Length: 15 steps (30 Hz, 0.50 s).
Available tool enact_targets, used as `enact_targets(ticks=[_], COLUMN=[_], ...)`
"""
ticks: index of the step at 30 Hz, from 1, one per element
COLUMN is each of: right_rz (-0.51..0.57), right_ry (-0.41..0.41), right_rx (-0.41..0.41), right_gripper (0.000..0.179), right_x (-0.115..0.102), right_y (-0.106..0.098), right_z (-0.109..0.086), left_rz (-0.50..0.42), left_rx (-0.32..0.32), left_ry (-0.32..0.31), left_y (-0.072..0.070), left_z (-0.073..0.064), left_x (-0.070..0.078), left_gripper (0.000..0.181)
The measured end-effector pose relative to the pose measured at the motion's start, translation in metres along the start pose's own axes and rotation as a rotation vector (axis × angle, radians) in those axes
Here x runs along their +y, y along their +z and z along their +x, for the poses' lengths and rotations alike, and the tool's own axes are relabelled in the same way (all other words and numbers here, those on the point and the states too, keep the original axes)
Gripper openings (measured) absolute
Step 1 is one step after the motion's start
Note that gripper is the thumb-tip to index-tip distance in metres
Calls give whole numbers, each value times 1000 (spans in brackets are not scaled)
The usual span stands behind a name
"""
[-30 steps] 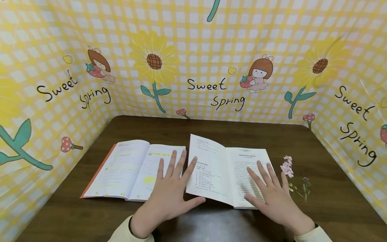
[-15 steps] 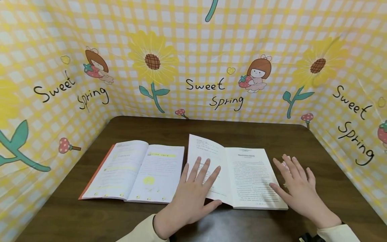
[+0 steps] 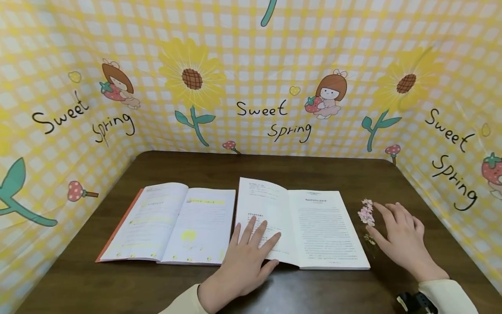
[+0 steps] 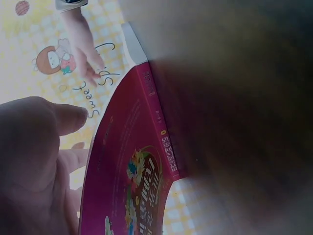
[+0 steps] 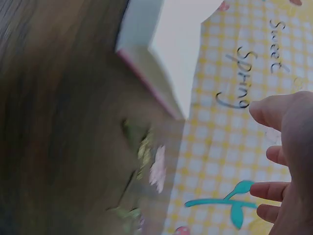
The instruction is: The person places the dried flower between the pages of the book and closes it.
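An open book (image 3: pixel 329 231) lies on the right, its left cover raised off the table. My left hand (image 3: pixel 249 261), fingers spread, is on or just over its left page. From the left wrist side the book's magenta cover (image 4: pixel 122 142) shows, with the thumb at its edge. Pink pressed-looking flowers (image 3: pixel 366 213) lie right of the book, with a small yellowish sprig (image 3: pixel 369 239) below them. Over them is my right hand (image 3: pixel 405 244), fingers slightly bent and holding nothing; it hides other stems. A greenish sprig (image 5: pixel 129 215) shows in the right wrist view.
A second open book (image 3: pixel 200 226) with an orange-red cover edge lies to the left. Both books are on a dark brown wooden table (image 3: pixel 117 283). A yellow checked cloth (image 3: pixel 251 65) with sunflower prints stands along the back and sides.
My left hand has moved right, from between the books onto the right book's left page. My right hand has left the right page and moved right to the flowers, its fingers bending.
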State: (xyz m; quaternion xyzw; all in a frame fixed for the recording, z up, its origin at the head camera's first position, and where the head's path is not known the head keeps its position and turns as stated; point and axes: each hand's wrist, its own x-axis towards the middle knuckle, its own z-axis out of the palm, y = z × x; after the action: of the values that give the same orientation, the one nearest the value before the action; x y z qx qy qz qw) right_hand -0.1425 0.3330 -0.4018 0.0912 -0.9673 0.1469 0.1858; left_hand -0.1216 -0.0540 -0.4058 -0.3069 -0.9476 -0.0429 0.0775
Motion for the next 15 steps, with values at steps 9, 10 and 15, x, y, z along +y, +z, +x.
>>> enact_targets(ticks=[9, 10, 15], right_rz=[12, 10, -1], right_ry=[85, 91, 118], right_rx=[-59, -61, -86], right_gripper=[61, 61, 62], right_x=[21, 22, 33], right_y=[7, 8, 14], right_z=[1, 2, 11], left_rz=[-71, -81, -104], left_rx=[-80, -93, -116], left_ry=[-31, -38, -52], left_y=[1, 1, 2], left_z=[1, 1, 0], left_x=[-4, -4, -7], left_gripper=[46, 46, 46])
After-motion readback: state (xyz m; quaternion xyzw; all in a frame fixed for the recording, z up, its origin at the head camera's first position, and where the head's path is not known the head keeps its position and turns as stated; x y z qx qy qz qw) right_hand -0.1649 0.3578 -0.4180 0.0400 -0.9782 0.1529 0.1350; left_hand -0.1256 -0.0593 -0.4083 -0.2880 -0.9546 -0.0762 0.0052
